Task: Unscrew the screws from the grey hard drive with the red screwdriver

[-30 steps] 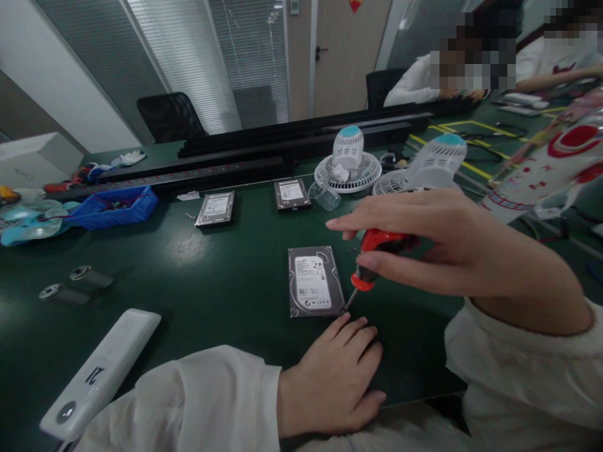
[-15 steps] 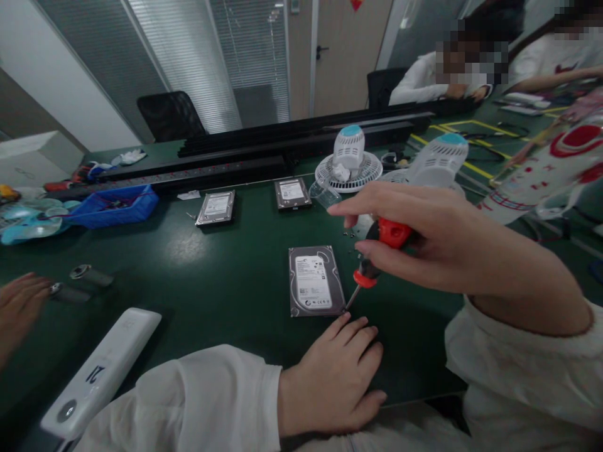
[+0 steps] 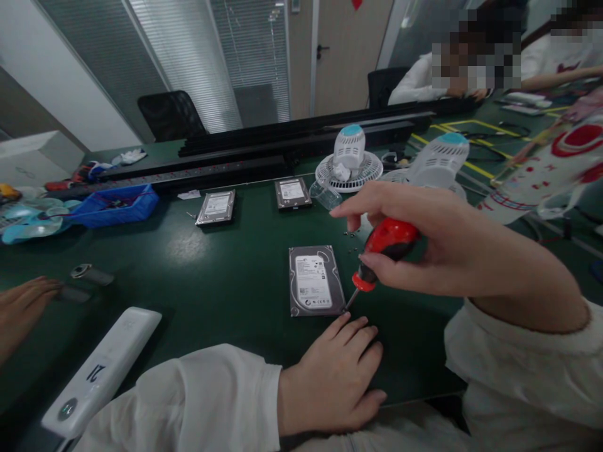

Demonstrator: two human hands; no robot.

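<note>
A hard drive [image 3: 315,281] lies label up on the green table in front of me. My right hand [image 3: 419,245] grips a red and black screwdriver [image 3: 393,240] between thumb and fingers, the index finger stretched out. Its tip meets the drive's near right corner. My left hand [image 3: 332,376] rests flat on the table just below that corner, fingers spread, the fingertips close to the screwdriver tip. Several small screws [image 3: 352,235] lie beyond the drive, partly behind my right hand.
Two more hard drives [image 3: 217,207] [image 3: 293,193] lie farther back. A blue tray [image 3: 115,207] stands at the left, near a white device marked 21 [image 3: 103,370] and metal cylinders [image 3: 92,274]. Another person's hand [image 3: 23,314] reaches in from the left. White fan parts [image 3: 349,169] stand behind.
The screwdriver handle has tilted and turned in my right hand, its tip staying at the drive's corner. The other person's hand at the left has moved slightly right over a cylinder.
</note>
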